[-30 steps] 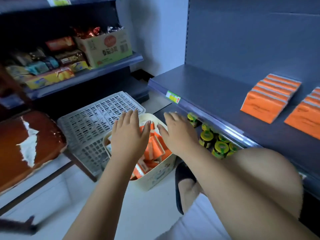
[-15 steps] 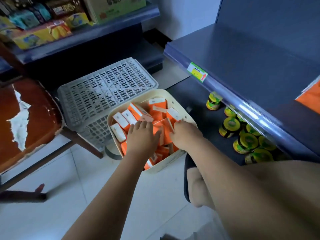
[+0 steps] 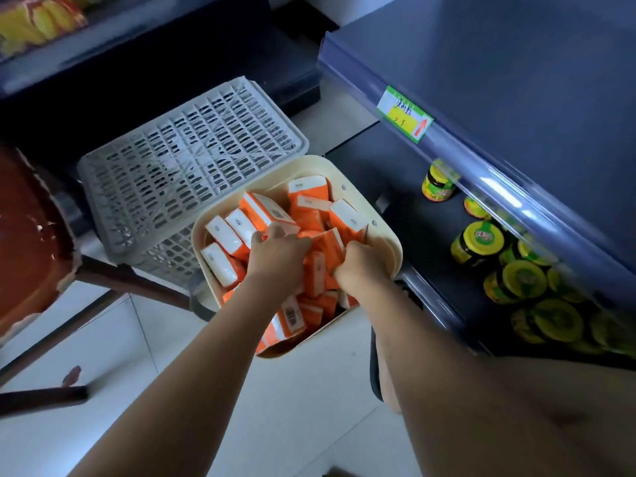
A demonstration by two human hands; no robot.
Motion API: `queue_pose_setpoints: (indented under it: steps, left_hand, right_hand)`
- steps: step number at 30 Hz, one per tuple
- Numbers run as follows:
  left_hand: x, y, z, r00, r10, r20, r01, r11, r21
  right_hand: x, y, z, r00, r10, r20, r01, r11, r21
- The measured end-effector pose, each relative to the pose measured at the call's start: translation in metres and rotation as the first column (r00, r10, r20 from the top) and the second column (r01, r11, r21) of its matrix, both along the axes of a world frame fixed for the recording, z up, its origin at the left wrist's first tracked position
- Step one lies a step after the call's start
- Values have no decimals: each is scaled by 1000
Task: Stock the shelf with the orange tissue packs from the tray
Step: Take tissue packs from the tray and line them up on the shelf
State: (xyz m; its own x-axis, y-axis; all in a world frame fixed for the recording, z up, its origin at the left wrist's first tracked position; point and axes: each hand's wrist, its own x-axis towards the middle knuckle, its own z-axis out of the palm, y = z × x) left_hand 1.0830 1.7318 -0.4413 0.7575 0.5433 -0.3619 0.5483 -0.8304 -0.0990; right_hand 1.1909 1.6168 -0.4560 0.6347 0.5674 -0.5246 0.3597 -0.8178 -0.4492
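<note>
A cream plastic tray (image 3: 347,180) sits on the floor, heaped with several orange-and-white tissue packs (image 3: 309,204). Both my hands are down in the pile. My left hand (image 3: 275,254) has its fingers curled around packs near the tray's middle. My right hand (image 3: 361,266) grips packs by the tray's right wall. The dark blue shelf (image 3: 516,80) runs along the right, above the tray; the part of its top in view holds no packs.
A grey slotted crate (image 3: 179,160) lies tipped behind the tray. Yellow-lidded jars (image 3: 478,241) fill the lower shelf at right. A green-yellow price tag (image 3: 404,113) marks the shelf edge. A worn brown stool (image 3: 27,235) stands at left. My foot in a dark slipper (image 3: 377,366) is below the tray.
My view tilted down and closer to the tray. Both hands went from hovering open over the packs to sinking into the pile and closing on them.
</note>
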Motion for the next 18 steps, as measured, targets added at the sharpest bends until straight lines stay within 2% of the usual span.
queue_pose_setpoints:
  steps: [5, 8, 10, 12, 15, 18]
  left_hand:
    - [-6, 2, 23, 987, -10, 162, 12, 1000, -16]
    - [-10, 1, 41, 946, 144, 290, -124, 989, -86]
    - [-12, -2, 55, 832, 335, 443, -218, 931, -293]
    - [-13, -8, 69, 642, 551, 533, -226, 800, -556]
    - [-9, -25, 99, 411, 741, 530, -113, 619, -778]
    - [2, -49, 135, 284, 863, 418, 50, 422, -905]
  right_hand:
    - [16, -2, 34, 989, -135, -66, 147, 958, 246]
    - [33, -9, 65, 970, -209, -125, 242, 891, 385]
    - [44, -21, 89, 960, -247, -130, 279, 834, 476]
    - [55, -36, 113, 952, -279, -123, 299, 777, 554]
    - [69, -67, 151, 940, -317, -128, 322, 695, 642]
    - [76, -111, 185, 930, -311, -197, 353, 603, 715]
